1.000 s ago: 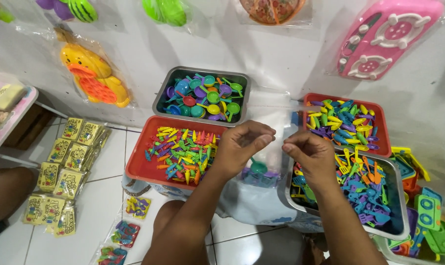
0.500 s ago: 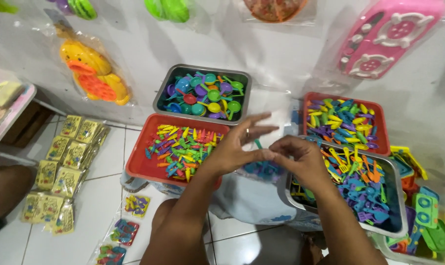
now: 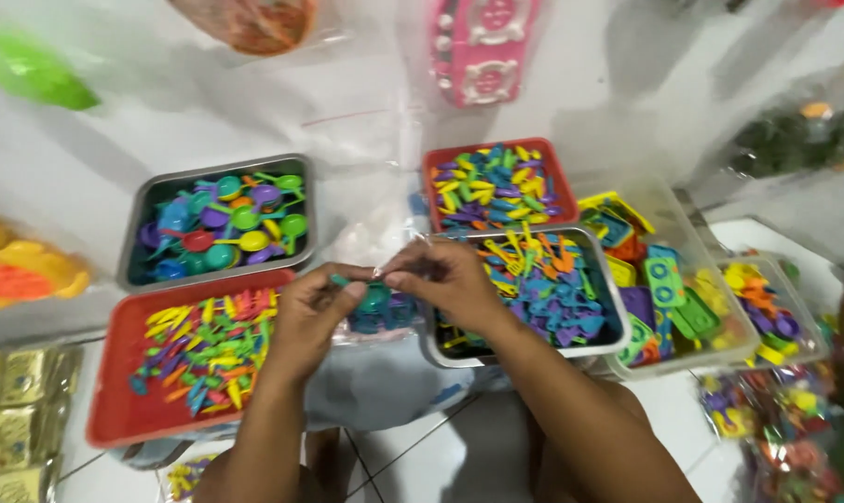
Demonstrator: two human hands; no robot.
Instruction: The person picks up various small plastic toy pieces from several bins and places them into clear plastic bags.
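- The left hand [image 3: 312,312] and the right hand [image 3: 441,279] meet in the middle, fingertips close together.
- Both hands pinch the top edge of a small clear bag [image 3: 377,312]. The grip is narrow and tight on the thin plastic.
- The bag hangs between the hands, just above the gap between the trays. A few teal and blue toy pieces already sit inside it, so some filling is done. The top looks open, though the view is a bit blurry, so I cannot be sure it is not sealed.
- Just under the left hand is a red tray [image 3: 115,410] with little yellow, orange and green pieces spread thin.
- Under the right hand is a metal tray [image 3: 611,335] heaped with blue, orange and yellow pieces.
- To the right stands a clear tub [image 3: 692,359] with bigger green and purple toys.
- Farther back is a metal tray of spoons [image 3: 133,219] in many colours, and a second red tray [image 3: 560,177] full of small pieces.
- All the trays hold plenty, so lots of packing seems left.
- At the back hangs a pink toy [image 3: 483,47] in a bag.
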